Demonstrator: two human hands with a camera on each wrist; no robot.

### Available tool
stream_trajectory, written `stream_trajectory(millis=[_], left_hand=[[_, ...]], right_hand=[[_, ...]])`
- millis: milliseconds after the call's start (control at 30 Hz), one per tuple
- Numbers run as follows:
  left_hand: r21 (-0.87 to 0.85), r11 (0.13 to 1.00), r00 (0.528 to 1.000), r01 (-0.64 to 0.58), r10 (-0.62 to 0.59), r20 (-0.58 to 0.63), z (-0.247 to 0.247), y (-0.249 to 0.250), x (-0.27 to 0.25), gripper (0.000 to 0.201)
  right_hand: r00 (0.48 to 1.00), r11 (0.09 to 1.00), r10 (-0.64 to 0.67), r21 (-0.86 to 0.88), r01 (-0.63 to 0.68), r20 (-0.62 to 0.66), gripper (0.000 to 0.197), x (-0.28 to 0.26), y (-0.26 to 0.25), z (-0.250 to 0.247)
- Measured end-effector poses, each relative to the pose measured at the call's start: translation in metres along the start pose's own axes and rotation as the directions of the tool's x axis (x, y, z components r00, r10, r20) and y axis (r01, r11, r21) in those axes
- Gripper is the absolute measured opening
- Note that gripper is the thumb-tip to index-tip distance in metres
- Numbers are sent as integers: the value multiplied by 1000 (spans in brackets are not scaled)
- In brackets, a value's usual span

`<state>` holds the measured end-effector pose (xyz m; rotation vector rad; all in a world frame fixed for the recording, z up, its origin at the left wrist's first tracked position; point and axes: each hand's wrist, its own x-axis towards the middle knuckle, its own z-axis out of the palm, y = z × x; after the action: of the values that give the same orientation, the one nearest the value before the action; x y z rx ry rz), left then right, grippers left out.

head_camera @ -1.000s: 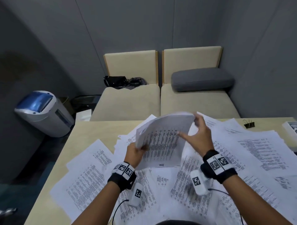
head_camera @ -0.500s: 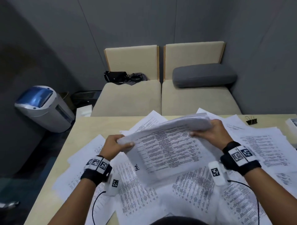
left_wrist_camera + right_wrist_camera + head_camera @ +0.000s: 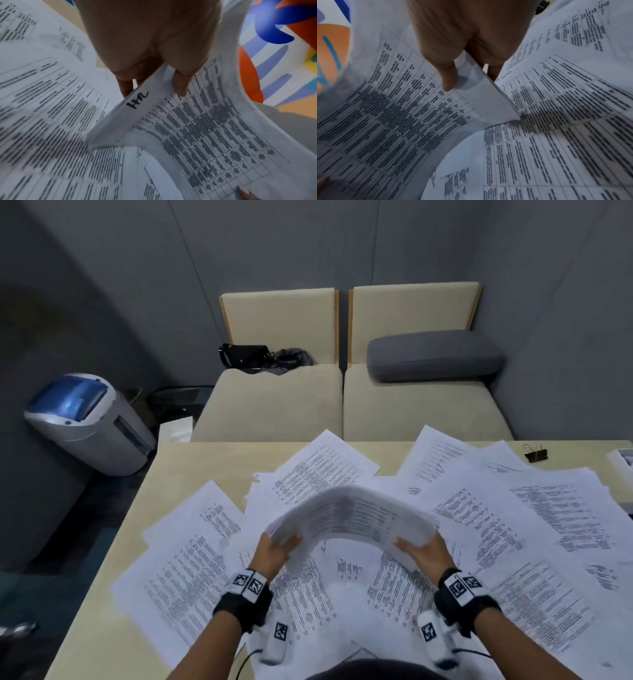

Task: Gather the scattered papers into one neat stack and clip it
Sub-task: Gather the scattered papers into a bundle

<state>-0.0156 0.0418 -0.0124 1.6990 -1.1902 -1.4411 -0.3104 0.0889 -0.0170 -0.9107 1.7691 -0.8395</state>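
Holding one bundle (image 3: 352, 518) above the table (image 3: 102, 611), the left hand (image 3: 274, 553) and right hand (image 3: 426, 554) each grip a short end, thumb on the near face, fingers behind; the bundle bows up in an arch. Its sheet count is unreadable from the head view. Loose papers (image 3: 513, 525) cover the table, overlapping too much to count; one binder clip (image 3: 535, 455) sits at the far right edge, apart from both hands. Two seats behind; one grey cushion (image 3: 435, 356), one dark bag (image 3: 246, 357), one shredder (image 3: 85, 419).

Left wrist view: thumb tip (image 3: 180, 86) pressed on the printed sheet, fingers hidden behind it; text blurred, a handwritten mark legible only as strokes.

Right wrist view: same pinch, thumb (image 3: 447, 79) on top, fingers mostly hidden; bundle edge blurred.
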Motion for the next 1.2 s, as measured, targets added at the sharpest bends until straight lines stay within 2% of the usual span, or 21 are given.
stream_trajectory(millis=[33,100,167,200,267,300,333,400,467,500,567,600,667,733,767,833,900,933,1033,1100,1200], left_hand=[[16,1000,1000,-1,1,8,-1,-7,0,31],[43,996,994,-81,78,71,-9,-3,-2,20],[9,986,970,-165,161,184,-22,15,-9,22],[-24,984,961,-175,177,211,-30,26,-12,32],[-73,985,955,-158,171,240,-52,44,-13,56],[-83,989,949,-123,142,280,-64,53,-15,60],[-71,994,935,-82,102,339,-75,59,-16,59],[28,998,896,-56,38,442,-87,67,-19,55],[146,983,866,-110,23,499,-88,65,-22,48],[200,968,861,-155,32,508,-86,58,-24,38],[343,913,906,-220,61,419,-87,39,-30,13],[405,891,945,-206,74,317,-93,27,-33,18],[449,881,986,-150,100,133,-115,-1,-40,29],[446,892,997,-76,81,8,-146,-28,-51,35],[439,898,997,-13,44,-62,-163,-44,-56,37],[360,920,972,151,-73,-222,-195,-78,-71,36],[230,931,915,284,-192,-355,-222,-114,-86,28],[185,925,885,332,-238,-400,-231,-131,-93,25],[102,896,821,432,-344,-456,-240,-173,-104,24],[85,882,808,463,-380,-450,-235,-193,-103,24],[56,883,808,466,-398,-434,-225,-207,-95,21]], right_hand=[[999,1000,25,-14,-26,-29,46,0,2,3],[996,996,26,-80,-34,-91,42,4,-3,2],[994,974,-30,-228,5,-105,22,10,-14,-3],[994,948,-77,-313,50,-73,8,11,-24,-6],[983,881,-185,-441,173,15,16,13,-47,-13],[969,840,-230,-486,242,87,23,14,-60,-14],[948,785,-272,-531,318,166,27,15,-74,-13],[894,645,-321,-618,449,314,4,14,-103,1],[838,539,-340,-642,545,426,21,10,-128,29],[821,523,-337,-634,570,460,22,9,-139,46],[789,508,-340,-606,612,511,18,7,-157,76],[782,535,-346,-575,619,519,20,8,-159,89],[815,648,-357,-508,567,456,23,14,-151,109],[871,719,-351,-496,486,345,32,22,-127,123],[903,751,-291,-510,420,315,37,25,-112,128],[949,794,-94,-553,253,299,38,26,-79,139],[951,752,78,-643,142,300,47,18,-47,154],[948,706,133,-699,113,288,58,12,-33,163],[965,590,166,-804,67,202,97,-9,-7,189],[964,631,140,-771,87,224,108,-23,-1,204],[942,761,128,-640,107,310,100,-37,4,220]])
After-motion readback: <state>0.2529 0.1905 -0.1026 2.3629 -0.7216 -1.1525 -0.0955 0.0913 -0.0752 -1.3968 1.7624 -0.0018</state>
